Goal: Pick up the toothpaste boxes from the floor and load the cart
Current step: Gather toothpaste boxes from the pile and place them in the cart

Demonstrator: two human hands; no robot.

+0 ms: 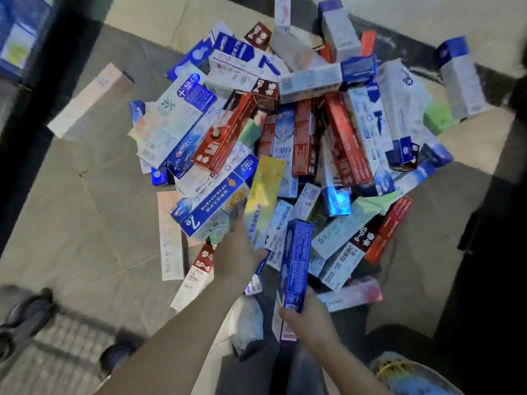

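A big heap of toothpaste boxes (285, 132) in blue, white, red and yellow lies on the tiled floor in front of me. My right hand (306, 319) grips a long blue box (295, 263) by its near end, holding it upright over the heap's near edge. My left hand (238, 246) reaches into the heap, its fingers on a blue-and-white box marked 7 (216, 203); whether they curl round it is hidden by motion blur. A red-and-white box (196, 276) lies just left of that wrist.
A wire cart basket (57, 354) with dark wheels shows at the bottom left. One pale box (91, 101) lies apart at the upper left. Dark shelf bases run along the left and right sides. My knees and a crumpled white bag (248, 323) are at the bottom centre.
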